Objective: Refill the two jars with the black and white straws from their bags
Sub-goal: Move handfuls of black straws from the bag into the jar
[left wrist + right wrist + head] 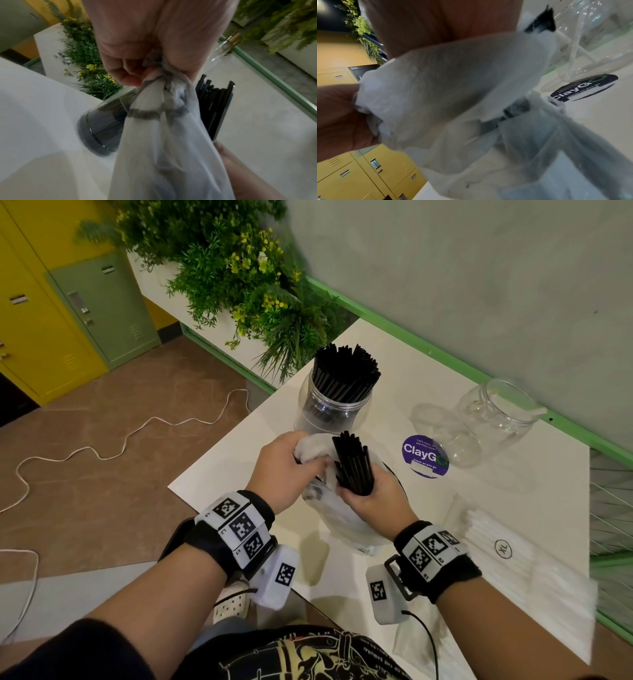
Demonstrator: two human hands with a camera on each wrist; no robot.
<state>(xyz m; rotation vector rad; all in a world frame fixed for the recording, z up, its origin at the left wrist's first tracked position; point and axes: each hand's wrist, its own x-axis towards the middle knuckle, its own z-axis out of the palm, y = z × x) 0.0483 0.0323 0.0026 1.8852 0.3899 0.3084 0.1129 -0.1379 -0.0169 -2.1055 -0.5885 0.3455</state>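
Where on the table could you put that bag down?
Bare tabletop lies left of the jar of black straws, along the table's edge. It is crowded between the ClayGo sticker, the clear jar and the bag of white straws.

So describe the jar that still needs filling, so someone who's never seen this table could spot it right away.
Start at the white table and find the round purple ClayGo sticker. The clear jar lies tipped on its side just beyond it, by the green rail. Unlike the upright jar of black straws, it is nearly empty.
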